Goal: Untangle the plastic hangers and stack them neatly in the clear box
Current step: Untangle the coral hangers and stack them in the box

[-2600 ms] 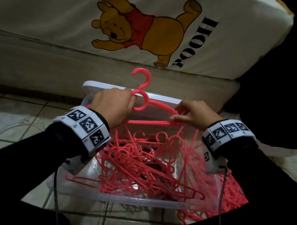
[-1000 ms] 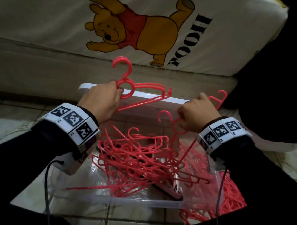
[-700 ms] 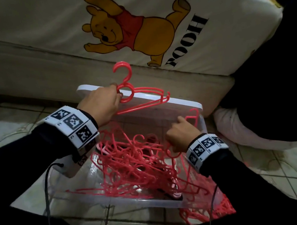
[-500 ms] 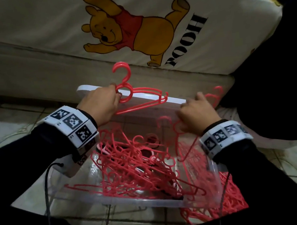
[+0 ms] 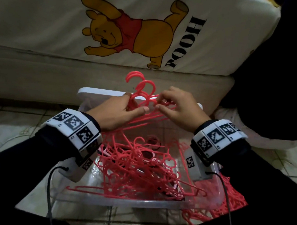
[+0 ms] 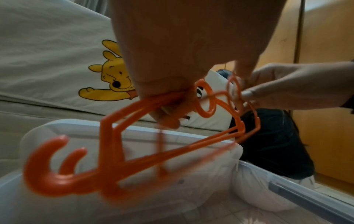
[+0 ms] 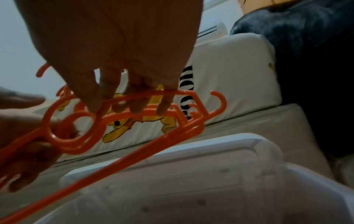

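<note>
While both hands meet above the far rim of the clear box (image 5: 102,91), the left hand (image 5: 114,114) grips a small bunch of red hangers (image 5: 142,92) near their necks, fingers and thumb curled round the plastic, hooks standing up past the box's white edge; the right hand (image 5: 178,105) pinches the same bunch from the other side, its fingertips (image 7: 134,109) closed over the top bars just beside the round rings under the hooks, as the right wrist view shows from below. Seen from the left wrist, the held hangers (image 6: 118,145) appear orange and blurred, with two small hooks at their near end and the right hand (image 6: 287,89) touching the rings at the far end. Below the hands, a tangled heap of red hangers (image 5: 137,169) fills the box, several arms poking over its near wall, and more hangers (image 5: 233,200) lie on the tiled floor (image 5: 12,126) just outside the box's right corner. Behind the box stands a cream mattress (image 5: 42,32) printed with a yellow cartoon bear (image 5: 135,32) in a red shirt and the letters "POOH". Both wrists wear white bands (image 5: 75,128) with black square markers over black sleeves (image 5: 20,167), cables hanging from them
</note>
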{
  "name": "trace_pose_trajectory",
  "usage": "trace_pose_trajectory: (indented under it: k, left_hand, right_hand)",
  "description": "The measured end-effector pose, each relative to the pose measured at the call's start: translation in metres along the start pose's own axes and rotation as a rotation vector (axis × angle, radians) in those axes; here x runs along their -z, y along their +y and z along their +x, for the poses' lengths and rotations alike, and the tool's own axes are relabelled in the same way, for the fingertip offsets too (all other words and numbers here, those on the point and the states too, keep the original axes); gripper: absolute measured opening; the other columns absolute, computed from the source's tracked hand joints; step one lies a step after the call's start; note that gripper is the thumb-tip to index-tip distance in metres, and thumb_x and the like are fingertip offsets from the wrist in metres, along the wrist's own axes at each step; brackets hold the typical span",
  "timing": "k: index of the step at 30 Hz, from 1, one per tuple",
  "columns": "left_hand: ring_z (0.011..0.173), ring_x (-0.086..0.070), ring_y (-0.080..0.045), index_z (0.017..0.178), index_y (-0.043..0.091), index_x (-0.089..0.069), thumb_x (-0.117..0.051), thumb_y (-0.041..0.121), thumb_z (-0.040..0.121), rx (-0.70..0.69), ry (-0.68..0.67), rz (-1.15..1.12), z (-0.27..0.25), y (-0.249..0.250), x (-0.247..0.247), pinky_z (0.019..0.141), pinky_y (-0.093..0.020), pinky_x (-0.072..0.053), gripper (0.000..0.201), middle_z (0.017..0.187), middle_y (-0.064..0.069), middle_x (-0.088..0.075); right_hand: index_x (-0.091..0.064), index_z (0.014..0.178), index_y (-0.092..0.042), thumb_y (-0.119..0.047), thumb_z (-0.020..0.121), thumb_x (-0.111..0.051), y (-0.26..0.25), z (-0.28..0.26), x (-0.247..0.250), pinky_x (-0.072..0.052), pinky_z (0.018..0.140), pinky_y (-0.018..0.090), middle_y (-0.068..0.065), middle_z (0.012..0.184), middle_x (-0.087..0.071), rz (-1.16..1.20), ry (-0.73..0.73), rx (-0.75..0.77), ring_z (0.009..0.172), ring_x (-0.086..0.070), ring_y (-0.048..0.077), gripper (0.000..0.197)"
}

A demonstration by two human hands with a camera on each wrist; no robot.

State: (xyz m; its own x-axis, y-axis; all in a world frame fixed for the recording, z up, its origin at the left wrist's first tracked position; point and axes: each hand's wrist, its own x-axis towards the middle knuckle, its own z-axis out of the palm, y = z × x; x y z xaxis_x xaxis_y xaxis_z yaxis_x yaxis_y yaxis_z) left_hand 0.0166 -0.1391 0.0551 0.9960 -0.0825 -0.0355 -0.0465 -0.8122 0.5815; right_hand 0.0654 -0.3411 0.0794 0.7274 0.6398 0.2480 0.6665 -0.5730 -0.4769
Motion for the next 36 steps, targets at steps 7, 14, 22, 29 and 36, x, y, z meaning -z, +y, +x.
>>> trace_pose_trajectory:
  k: [7,14,22,29,36]
  left_hand:
    - [0.088,-0.059,-0.032,0.098,0.018,-0.048,-0.04,0.043,0.096,0.007,0.176,0.231,-0.002,-0.005,0.004,0.065,-0.035,-0.039,0.025,0.093,-0.01,-0.063]
    - [0.087,-0.059,-0.029,0.081,0.024,-0.048,-0.045,0.039,0.092,0.073,0.345,0.505,-0.001,-0.013,0.012,0.083,-0.038,-0.031,0.019,0.073,-0.002,-0.056]
    - [0.091,-0.059,-0.035,0.085,0.02,-0.04,-0.04,0.038,0.096,0.075,0.303,0.46,-0.003,-0.013,0.011,0.075,-0.039,-0.038,0.02,0.092,-0.013,-0.066]
    - [0.092,-0.058,-0.036,0.087,0.021,-0.041,-0.039,0.039,0.096,0.146,0.306,0.4,-0.004,-0.014,0.015,0.066,-0.035,-0.033,0.02,0.096,-0.014,-0.064]
    - [0.084,-0.06,-0.035,0.09,0.021,-0.046,-0.037,0.042,0.097,0.159,0.356,0.361,-0.003,-0.013,0.022,0.065,-0.035,-0.033,0.024,0.089,-0.013,-0.064]
  right_hand:
    - [-0.06,0.095,-0.011,-0.018,0.08,-0.071,-0.004,0.006,-0.012,-0.041,0.082,0.031,0.005,0.099,-0.057,-0.036,0.182,-0.042,0.095,-0.051,0.019,0.02]
    - [-0.06,0.088,-0.02,-0.026,0.085,-0.058,0.02,-0.007,-0.039,-0.049,0.073,0.033,0.004,0.092,-0.066,-0.346,-0.405,-0.107,0.089,-0.061,0.026,0.007]
    - [-0.061,0.098,-0.013,-0.031,0.075,-0.066,0.041,-0.049,-0.12,-0.047,0.063,0.031,0.011,0.089,-0.067,-0.484,-0.866,-0.084,0.08,-0.067,0.033,0.03]
    - [-0.065,0.102,-0.013,-0.025,0.085,-0.055,0.03,-0.026,-0.1,-0.038,0.069,0.03,0.017,0.102,-0.066,-0.411,-0.827,-0.115,0.093,-0.064,0.034,0.023]
    - [-0.065,0.107,-0.024,-0.027,0.089,-0.051,0.022,-0.005,-0.037,-0.041,0.075,0.031,0.01,0.11,-0.065,-0.495,-0.6,-0.136,0.102,-0.061,0.03,0.023]
